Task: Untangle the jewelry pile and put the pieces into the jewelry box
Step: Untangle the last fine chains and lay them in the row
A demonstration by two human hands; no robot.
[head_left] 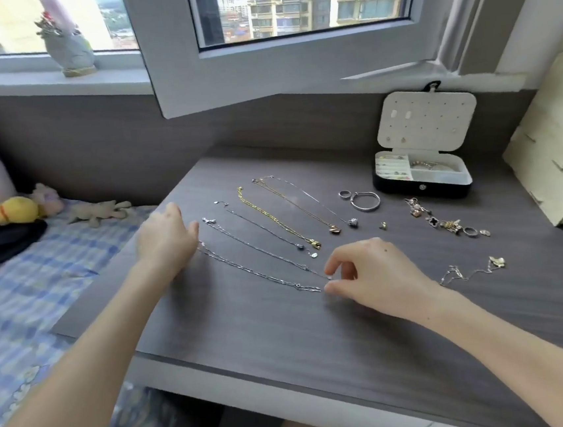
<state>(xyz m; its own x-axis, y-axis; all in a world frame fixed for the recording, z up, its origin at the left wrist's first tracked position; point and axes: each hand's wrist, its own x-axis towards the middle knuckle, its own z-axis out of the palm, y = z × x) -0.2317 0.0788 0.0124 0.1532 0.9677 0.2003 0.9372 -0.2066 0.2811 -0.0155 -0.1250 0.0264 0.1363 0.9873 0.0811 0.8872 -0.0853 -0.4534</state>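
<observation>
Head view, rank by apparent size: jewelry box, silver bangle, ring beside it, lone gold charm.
1. jewelry box
2. silver bangle
3. ring
4. lone gold charm
The last two are tiny and close, so their order is unsure.

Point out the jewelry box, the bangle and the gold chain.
jewelry box point(401, 186): head view, black front wall.
bangle point(367, 209): head view, near arc of the band.
gold chain point(276, 220): head view, middle of its length.

Necklaces point(275, 218) are laid side by side on the desk point(267, 335); the jewelry box point(422, 188) is set behind them, to the right.
</observation>
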